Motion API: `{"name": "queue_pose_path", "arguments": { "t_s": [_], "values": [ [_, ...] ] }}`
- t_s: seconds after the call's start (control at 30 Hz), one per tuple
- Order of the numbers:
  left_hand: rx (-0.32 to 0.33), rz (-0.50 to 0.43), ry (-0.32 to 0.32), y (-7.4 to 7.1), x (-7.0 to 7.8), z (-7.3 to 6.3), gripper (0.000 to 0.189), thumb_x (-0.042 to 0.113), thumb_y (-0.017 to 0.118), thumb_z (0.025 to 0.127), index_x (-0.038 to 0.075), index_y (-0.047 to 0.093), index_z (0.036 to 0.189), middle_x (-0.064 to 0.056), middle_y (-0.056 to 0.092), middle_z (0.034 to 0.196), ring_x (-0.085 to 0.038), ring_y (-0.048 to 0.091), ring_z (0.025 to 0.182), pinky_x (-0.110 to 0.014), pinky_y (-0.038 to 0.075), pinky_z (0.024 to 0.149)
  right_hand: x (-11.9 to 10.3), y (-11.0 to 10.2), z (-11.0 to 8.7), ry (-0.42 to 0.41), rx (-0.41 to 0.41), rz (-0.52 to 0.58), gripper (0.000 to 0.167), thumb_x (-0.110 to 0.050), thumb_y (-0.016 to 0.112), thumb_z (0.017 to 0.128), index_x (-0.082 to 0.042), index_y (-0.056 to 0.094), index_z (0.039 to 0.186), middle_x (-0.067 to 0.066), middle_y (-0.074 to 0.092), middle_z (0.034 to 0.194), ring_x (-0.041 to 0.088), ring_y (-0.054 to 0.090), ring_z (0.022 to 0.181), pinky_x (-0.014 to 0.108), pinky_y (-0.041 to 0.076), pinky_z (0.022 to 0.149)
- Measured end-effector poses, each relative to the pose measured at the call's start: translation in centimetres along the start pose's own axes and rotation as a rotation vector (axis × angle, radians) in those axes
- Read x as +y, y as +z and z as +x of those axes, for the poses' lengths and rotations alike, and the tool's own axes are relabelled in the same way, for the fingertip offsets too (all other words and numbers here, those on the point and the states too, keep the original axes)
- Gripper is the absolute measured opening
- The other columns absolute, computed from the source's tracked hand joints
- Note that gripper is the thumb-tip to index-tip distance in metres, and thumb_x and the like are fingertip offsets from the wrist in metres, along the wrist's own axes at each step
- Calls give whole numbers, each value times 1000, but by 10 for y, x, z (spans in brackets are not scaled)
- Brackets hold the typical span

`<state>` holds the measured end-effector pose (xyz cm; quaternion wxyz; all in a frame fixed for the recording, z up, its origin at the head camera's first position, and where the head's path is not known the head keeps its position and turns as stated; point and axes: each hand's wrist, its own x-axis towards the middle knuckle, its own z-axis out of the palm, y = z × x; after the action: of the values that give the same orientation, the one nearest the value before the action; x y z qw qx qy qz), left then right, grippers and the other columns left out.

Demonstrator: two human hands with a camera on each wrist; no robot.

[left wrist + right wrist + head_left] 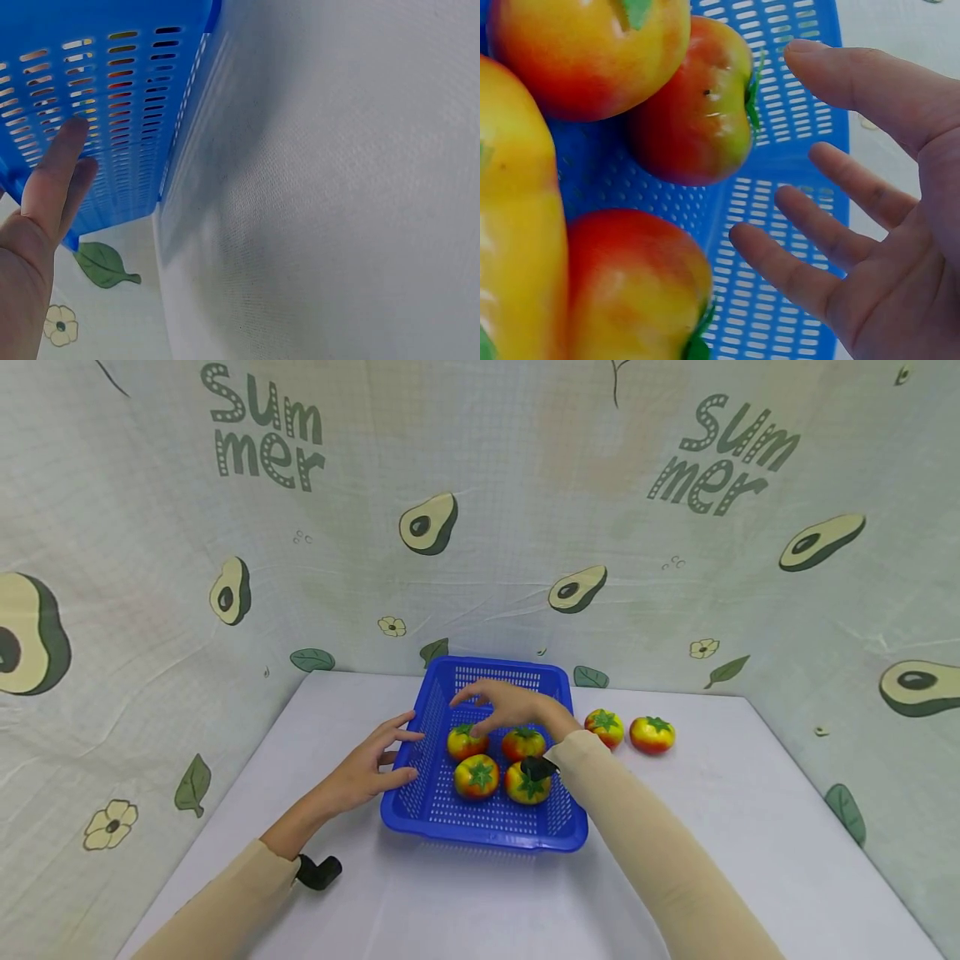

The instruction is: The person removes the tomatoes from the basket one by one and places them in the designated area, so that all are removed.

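A blue plastic basket (480, 835) with slotted walls stands on the table. In it lie several red-and-yellow tomatoes (477, 777) with green leafy tops. My left hand (365, 768) is at the basket's left side, fingers spread; in the left wrist view its fingers (52, 184) lie against or close to the slotted wall. Over the back part of the basket hovers my right hand (506, 703), just above a tomato (467, 742). The right wrist view shows that hand (877, 225) with fingers apart and nothing in its grasp, beside the tomatoes (697, 105).
Two more tomatoes, one (604, 727) close to the basket's right wall and another (652, 735) farther right, lie on the white tabletop (720, 827). Cloth (495, 527) printed with avocados and leaves hangs behind and along both sides of the table.
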<state>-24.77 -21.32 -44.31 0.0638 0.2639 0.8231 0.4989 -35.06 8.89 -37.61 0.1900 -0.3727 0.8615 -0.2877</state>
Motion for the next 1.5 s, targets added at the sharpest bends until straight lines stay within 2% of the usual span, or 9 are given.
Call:
{"name": "queue_pose_path", "arguments": {
  "t_s": [0.13, 0.3, 0.5, 0.77, 0.9, 1.1, 1.5],
  "values": [
    [-2, -5, -6, 0, 1, 0, 58, 18, 75, 100, 5, 52, 152, -10, 15, 178, -48, 54, 141, -55, 53, 108, 3, 4, 0, 28, -8, 1, 55, -21, 79, 97, -22, 61, 149, 7, 48, 162, 42, 44, 150, 60, 43, 119],
    [-8, -18, -10, 0, 1, 0, 58, 18, 74, 101, 6, 52, 153, -9, 14, 178, -48, 55, 140, -48, 57, 105, 5, 8, 2, 43, -25, -5, 56, -25, 78, 98, -23, 59, 150, 5, 50, 161, 40, 42, 151, 60, 41, 120],
    [-5, -24, -2, 1, 0, 0, 58, 18, 74, 101, 4, 52, 153, -10, 14, 178, -49, 51, 143, -54, 54, 108, 7, 13, 4, 55, -41, -20, 57, -25, 77, 99, -18, 58, 152, 5, 49, 162, 34, 40, 153, 58, 39, 122],
    [-3, -28, 5, 2, -1, 0, 57, 19, 73, 101, 4, 52, 152, -12, 13, 178, -51, 53, 141, -49, 58, 104, 7, 16, 4, 88, -59, -9, 58, -27, 77, 98, -17, 59, 152, 5, 51, 161, 36, 41, 152, 62, 38, 122],
    [-1, -34, -7, 1, -1, 0, 58, 18, 73, 101, 4, 52, 153, -11, 13, 178, -51, 52, 142, -49, 57, 105, 5, 18, 5, 103, -78, -16, 56, -25, 77, 98, -16, 60, 151, 7, 52, 160, 37, 43, 150, 61, 37, 123],
    [-4, -40, 11, 1, -2, -1, 57, 18, 73, 102, 3, 51, 152, -13, 13, 178, -52, 51, 142, -49, 57, 105, 5, 22, 9, 109, -104, -42, 55, -24, 76, 100, -13, 59, 151, 9, 54, 158, 36, 46, 148, 57, 37, 124],
    [-2, -53, 2, 0, -2, -1, 56, 18, 71, 103, 3, 51, 153, -13, 12, 178, -51, 52, 142, -47, 57, 105, 5, 30, 13, 140, -93, -69, 51, -29, 77, 99, -22, 63, 147, 5, 58, 154, 31, 51, 142, 57, 42, 121]
  ]
}}
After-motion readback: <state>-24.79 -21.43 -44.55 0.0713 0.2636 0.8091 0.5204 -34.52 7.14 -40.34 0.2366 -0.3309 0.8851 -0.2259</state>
